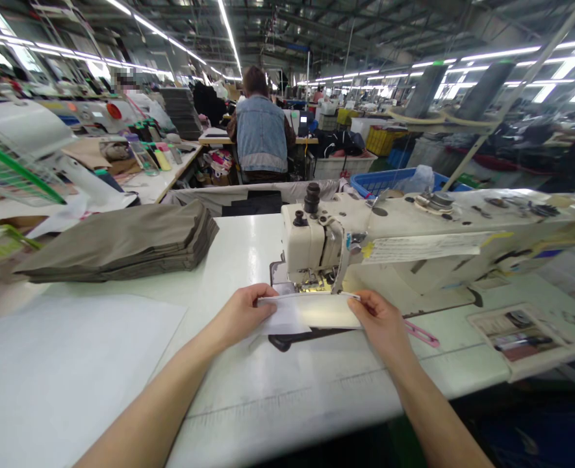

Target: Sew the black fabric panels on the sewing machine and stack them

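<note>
A narrow white strip of fabric [311, 312] stretches between both hands, in front of the needle area of a cream sewing machine [304, 250]. My left hand [248, 315] pinches its left end between thumb and fingers. At the opposite end, my right hand [377, 315] grips the upper corner the same way. The machine's lamp lights the strip's right half yellow. Below the strip, a dark flat piece with a rounded end [282, 342] shows on the table. A pink snips-like tool [421, 333] lies just right of my right hand.
A stack of folded olive-brown fabric [121, 244] lies at the left, behind a large white sheet [63, 364]. At the right, a small tray [521, 338] holds bobbin-like parts and tools. A blue basket [365, 184] stands behind the machine. A person in a denim vest [262, 133] sits ahead, facing away.
</note>
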`<state>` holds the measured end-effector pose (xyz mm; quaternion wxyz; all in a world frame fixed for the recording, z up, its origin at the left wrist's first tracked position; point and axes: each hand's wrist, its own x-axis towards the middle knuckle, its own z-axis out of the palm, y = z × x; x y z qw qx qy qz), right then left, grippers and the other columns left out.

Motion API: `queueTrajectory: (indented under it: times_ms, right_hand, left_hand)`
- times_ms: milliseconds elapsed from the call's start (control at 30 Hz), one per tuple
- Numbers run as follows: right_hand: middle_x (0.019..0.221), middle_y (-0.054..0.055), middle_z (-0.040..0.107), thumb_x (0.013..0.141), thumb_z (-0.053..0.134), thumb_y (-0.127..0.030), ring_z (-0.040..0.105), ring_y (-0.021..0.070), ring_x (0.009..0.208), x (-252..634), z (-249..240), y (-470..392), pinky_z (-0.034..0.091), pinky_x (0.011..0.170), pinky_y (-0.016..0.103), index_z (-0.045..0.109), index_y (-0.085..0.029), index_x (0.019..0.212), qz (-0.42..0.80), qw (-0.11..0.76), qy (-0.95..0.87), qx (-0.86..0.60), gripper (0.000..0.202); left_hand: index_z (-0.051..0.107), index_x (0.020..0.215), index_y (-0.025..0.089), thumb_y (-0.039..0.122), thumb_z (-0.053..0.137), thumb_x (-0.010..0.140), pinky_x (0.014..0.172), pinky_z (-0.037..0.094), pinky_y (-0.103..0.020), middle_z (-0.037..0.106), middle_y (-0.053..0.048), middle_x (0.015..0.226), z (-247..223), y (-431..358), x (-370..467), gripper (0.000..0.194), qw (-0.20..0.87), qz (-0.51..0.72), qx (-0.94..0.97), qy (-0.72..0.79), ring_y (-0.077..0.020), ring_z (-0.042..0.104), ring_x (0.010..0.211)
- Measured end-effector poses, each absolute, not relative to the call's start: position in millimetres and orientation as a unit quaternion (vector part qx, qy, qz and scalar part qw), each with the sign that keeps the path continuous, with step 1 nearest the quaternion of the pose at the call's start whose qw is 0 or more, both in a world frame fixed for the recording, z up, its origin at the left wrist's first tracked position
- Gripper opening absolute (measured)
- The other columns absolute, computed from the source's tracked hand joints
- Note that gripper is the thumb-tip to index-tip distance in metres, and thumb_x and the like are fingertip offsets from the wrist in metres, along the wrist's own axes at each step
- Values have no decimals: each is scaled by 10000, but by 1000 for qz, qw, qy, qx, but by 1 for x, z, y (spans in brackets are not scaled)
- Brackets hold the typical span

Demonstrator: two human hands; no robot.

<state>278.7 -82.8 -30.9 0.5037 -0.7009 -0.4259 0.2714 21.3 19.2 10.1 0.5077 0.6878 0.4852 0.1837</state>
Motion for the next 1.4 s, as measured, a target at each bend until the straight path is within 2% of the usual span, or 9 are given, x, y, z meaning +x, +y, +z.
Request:
queueTrajectory:
  times_ms: [500,833,967,1067,1200,1400]
  right_hand:
    - [728,44,714,752,640,-556,628,224,662,276,-27,-83,477,618,312,687,-201,811,270,516,-430,-690,364]
    - [752,42,699,764,624,-525,637,231,714,278,-31,-84,480,693,333,677,-196,832,275,519,-438,-680,340]
    - [777,49,715,763,632,-469,655,239,743,278,-32,-85,498,724,350,680,-205,820,273,522,-447,-673,274]
    - [877,65,745,761,625,-397,681,248,836,279,-32,-87,520,798,369,654,-222,801,287,547,-444,-650,181]
    - [996,75,737,768,605,-341,679,250,977,279,-35,-88,509,921,402,582,-239,757,282,593,-438,-614,105]
    - [1025,69,696,750,571,-273,648,242,1022,280,-35,-90,478,982,419,576,-239,754,258,601,-459,-601,34]
  left_hand:
    - [653,779,184,387,608,648,501,334,-222,585,30,612,12,18,21,246,502,196,681,496,-138,501,556]
    - [665,760,173,346,590,688,568,393,-245,644,6,678,15,15,23,202,457,218,714,483,-155,550,613]
    - [670,764,188,249,551,764,729,479,-295,711,-38,833,16,8,20,133,366,302,774,420,-199,647,799]
    - [668,758,204,124,496,804,829,495,-320,720,-55,950,19,0,18,195,252,372,831,329,-197,659,911]
    - [670,769,213,52,455,847,818,516,-325,721,-63,983,20,-11,16,280,137,397,868,265,-188,652,923]
    - [654,751,215,51,436,893,801,536,-337,732,-76,985,15,-18,14,307,62,400,877,259,-186,654,907]
